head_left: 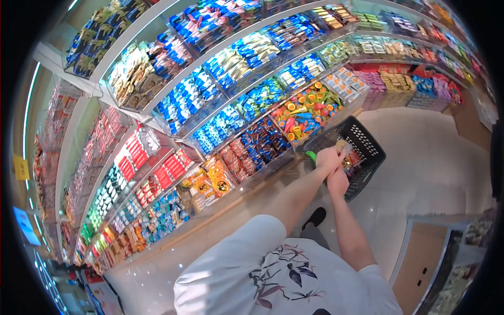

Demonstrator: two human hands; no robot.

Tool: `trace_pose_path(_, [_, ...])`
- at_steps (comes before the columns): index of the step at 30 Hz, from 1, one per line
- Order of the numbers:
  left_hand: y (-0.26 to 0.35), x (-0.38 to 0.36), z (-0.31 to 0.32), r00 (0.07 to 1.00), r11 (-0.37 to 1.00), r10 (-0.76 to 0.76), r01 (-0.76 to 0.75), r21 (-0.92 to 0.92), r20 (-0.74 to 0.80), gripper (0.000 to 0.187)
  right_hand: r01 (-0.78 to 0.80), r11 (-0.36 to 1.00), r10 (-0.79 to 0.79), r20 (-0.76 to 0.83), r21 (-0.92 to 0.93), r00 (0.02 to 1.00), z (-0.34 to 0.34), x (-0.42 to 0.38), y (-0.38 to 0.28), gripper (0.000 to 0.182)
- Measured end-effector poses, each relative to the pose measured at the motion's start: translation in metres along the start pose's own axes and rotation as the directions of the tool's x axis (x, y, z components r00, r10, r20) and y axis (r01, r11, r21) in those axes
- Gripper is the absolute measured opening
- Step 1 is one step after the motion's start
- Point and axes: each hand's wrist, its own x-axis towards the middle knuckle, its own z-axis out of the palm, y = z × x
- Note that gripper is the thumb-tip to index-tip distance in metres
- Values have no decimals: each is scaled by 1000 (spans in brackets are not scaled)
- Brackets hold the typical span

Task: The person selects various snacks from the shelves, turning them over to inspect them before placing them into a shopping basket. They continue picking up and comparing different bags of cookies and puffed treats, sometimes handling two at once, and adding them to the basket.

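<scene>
My left hand (328, 159) is over the shopping basket (368, 146), its fingers closed at a small pale packet (343, 147). Just below it my right hand (338, 181) is also closed, with the fingertips close to the left hand's. What the right fingers hold is hidden. The black plastic basket has perforated walls and bright green parts, one of them a green end (311, 156) beside my left wrist. Inside the basket lie some colourful wrapped packets (353, 157), partly covered by my hands.
Curved shelves of packaged snacks line the left and far side. A bin of orange and green wrapped sweets (307, 111) is near the basket. Pale floor (415, 147) extends to the right, with a wooden cabinet (420, 257) at lower right. A dark shoe (315, 218) shows below my arms.
</scene>
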Motion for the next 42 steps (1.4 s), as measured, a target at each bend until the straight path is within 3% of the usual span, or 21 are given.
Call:
trace_pose_path(4, [13,17,11,998,996,-9,4,-88,-55,44,71,997,-70,-64,13,995,-3,28,15,38])
trace_pose_path(8, [27,33,15,995,987,0,-16,-159,-101,44,20,999,-18,59,-25,998,-27,47,12,41])
trace_pose_path(15, [40,60,35,992,989,34,-51,-141,-125,40,6,997,-3,41,-80,999,-33,80,26,43])
trace_pose_path(21, [54,79,33,999,971,38,-39,-237,-12,36,-1,995,-3,-40,-95,999,-43,101,30,42])
trace_pose_path(24, [26,109,57,951,760,237,-53,-648,200,33,-32,994,26,-59,-109,998,-48,109,31,39])
trace_pose_path(25, [23,113,36,910,650,263,78,-756,320,30,-35,993,28,-70,-111,997,-48,113,34,37])
trace_pose_path(28, [-16,128,-28,894,719,421,-226,-657,152,23,-36,998,33,-62,-54,998,-45,126,37,32])
trace_pose_path(30, [-49,138,-87,902,683,406,-194,-704,145,23,-34,997,37,-39,66,999,-45,132,43,30])
trace_pose_path(31, [-66,140,-119,928,724,366,-240,-647,65,22,71,996,-78,-150,-55,986,-35,142,56,33])
trace_pose_path(32, [-86,144,-149,943,762,332,-284,-582,-25,21,50,993,-69,-188,-106,980,-44,140,35,37])
trace_pose_path(34, [-135,152,-196,980,742,188,-184,-645,-63,19,206,978,-196,-227,20,954,-59,153,-22,44])
trace_pose_path(37, [-148,141,-291,929,886,71,-226,-406,-363,18,598,796,-556,-282,88,782,-59,188,-132,54])
trace_pose_path(39, [-158,146,-324,831,926,117,-289,-242,-544,20,706,687,-678,-195,174,708,-71,192,-231,56])
trace_pose_path(40, [-159,150,-336,786,934,166,-318,-160,-596,23,814,560,-793,-184,156,581,-70,202,-270,57])
trace_pose_path(42, [-153,161,-354,691,933,332,-342,113,-642,25,898,418,-887,-154,136,436,-63,221,-338,63])
